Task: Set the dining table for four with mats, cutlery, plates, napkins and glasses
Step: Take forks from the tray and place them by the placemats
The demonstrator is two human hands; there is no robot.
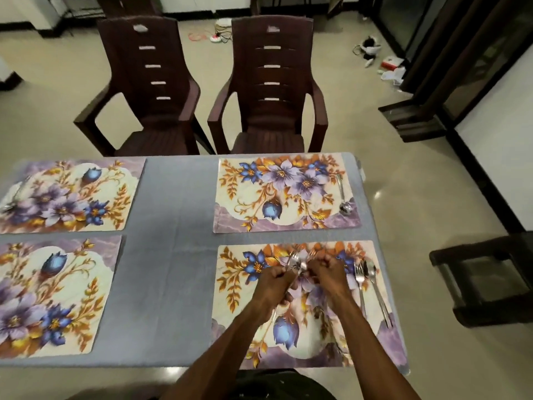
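Note:
Several floral mats lie on the grey tablecloth [178, 215]. Over the near right mat [236, 301], my left hand [274, 284] and my right hand [326, 272] meet, both curled round a bunch of forks [298, 259] whose tines stick up between them. A fork [360, 280] and a spoon [375, 287] lie side by side at that mat's right edge. The far right mat [285, 194] has a spoon [343, 194] on its right side. On the far left mat [72, 194], a spoon [13, 197] lies at the left edge. The near left mat [52, 295] is bare.
Two dark brown plastic chairs [155, 90] [271, 90] stand behind the table's far edge. A dark stool [487, 278] stands to the right of the table. Cables and small items litter the floor behind the chairs. Dark door frames line the right side.

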